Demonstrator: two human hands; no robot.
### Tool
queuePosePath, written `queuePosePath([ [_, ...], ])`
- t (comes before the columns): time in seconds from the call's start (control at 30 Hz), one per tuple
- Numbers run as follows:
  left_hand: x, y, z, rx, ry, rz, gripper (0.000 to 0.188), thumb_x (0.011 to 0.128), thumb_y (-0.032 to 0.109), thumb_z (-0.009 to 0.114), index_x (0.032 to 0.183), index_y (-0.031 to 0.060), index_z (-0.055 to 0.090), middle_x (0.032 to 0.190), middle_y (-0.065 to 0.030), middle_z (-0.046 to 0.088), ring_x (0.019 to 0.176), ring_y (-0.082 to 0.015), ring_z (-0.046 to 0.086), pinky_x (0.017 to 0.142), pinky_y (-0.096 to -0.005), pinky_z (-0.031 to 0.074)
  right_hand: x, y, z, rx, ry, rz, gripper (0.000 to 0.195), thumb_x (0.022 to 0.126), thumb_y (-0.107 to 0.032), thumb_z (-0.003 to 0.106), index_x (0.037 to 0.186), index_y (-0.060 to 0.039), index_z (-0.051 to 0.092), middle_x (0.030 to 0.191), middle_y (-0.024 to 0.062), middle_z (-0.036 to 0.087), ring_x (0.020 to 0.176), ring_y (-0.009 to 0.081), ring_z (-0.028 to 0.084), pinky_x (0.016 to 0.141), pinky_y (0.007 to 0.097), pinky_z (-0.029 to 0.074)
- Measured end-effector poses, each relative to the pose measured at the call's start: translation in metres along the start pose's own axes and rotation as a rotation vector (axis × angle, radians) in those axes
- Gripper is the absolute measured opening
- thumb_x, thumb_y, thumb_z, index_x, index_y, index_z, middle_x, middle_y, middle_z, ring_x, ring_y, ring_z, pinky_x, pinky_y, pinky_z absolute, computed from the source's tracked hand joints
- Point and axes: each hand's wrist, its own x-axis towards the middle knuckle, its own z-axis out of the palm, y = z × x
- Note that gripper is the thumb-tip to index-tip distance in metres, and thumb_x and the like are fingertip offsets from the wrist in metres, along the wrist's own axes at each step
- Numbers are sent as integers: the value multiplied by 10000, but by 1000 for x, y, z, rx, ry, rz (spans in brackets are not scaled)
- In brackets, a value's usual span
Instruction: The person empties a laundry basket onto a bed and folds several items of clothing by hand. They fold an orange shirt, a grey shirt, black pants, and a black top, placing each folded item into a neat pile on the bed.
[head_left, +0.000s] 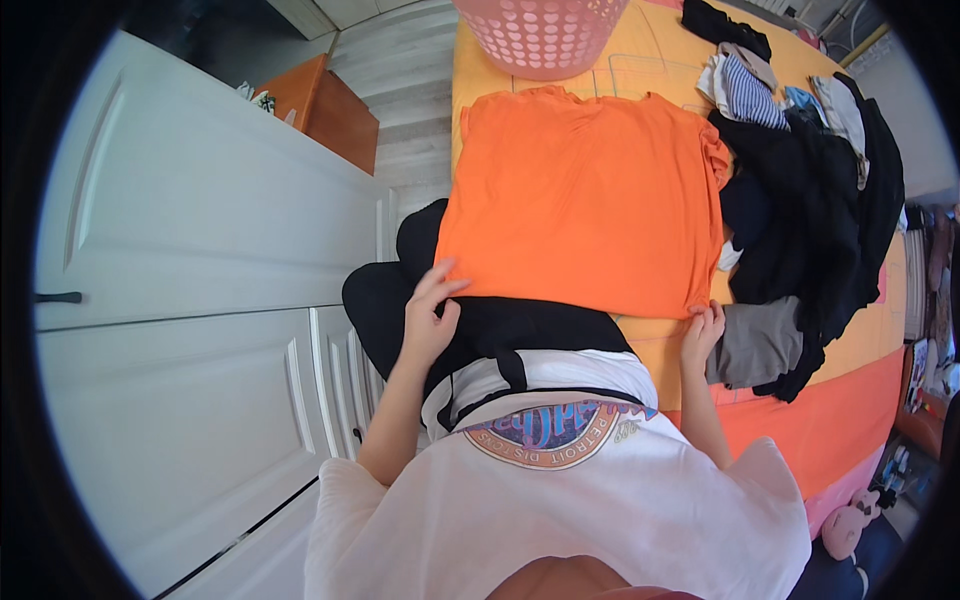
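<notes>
An orange T-shirt (581, 202) lies spread on the yellow bed cover, its near edge reaching over my black-clad lap. My left hand (433, 309) is at the shirt's near left corner, fingers apart, the fingertips touching the cloth's edge. At the near right corner, my right hand (703, 327) pinches the shirt's edge between thumb and fingers. The shirt's neckline points away from me, towards the basket, and its right side shows bunched cloth near the sleeve.
A pink plastic laundry basket (544, 37) stands beyond the shirt. Dark and light clothes (795, 195) are heaped on the right, with a grey garment (756, 341) beside my right hand. White cabinet doors (225, 187) and an orange-brown wooden cabinet (337, 112) stand at the left.
</notes>
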Motion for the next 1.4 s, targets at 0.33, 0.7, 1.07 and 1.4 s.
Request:
queuePosePath([
  [0.33, 46, 18, 28, -776, 349, -663, 102, 871, 40, 671, 903, 50, 575, 871, -19, 618, 741, -66, 553, 604, -213, 446, 49, 11, 23, 796, -307, 1178, 399, 843, -192, 721, 1123, 57, 586, 1090, 117, 631, 936, 177, 596, 825, 306, 485],
  [0.7, 143, 189, 228, -371, -229, 204, 259, 855, 73, 616, 1107, 42, 566, 825, -209, 662, 795, -418, 664, 679, -452, 529, 63, -37, -5, 1285, -187, 1024, 284, 978, -88, 535, 1258, -35, 530, 1189, 98, 629, 1025, 198, 649, 846, 319, 552],
  [1.07, 67, 106, 292, 438, -728, 572, 472, 877, 170, 556, 1325, 50, 466, 1317, -172, 483, 1294, -301, 440, 894, -541, 404, 74, -18, -29, 1605, -432, 1292, 577, 951, -529, 533, 1365, -138, 440, 1306, 95, 569, 1173, 267, 594, 856, 469, 559],
  [1.4, 101, 88, 251, 461, -1061, 291, 190, 862, 126, 571, 1030, 86, 651, 1068, -177, 597, 947, -383, 647, 768, -474, 539, 88, -3, -21, 1079, -532, 1145, 187, 919, -245, 682, 956, -71, 623, 868, 7, 642, 809, 120, 638, 642, 294, 533],
])
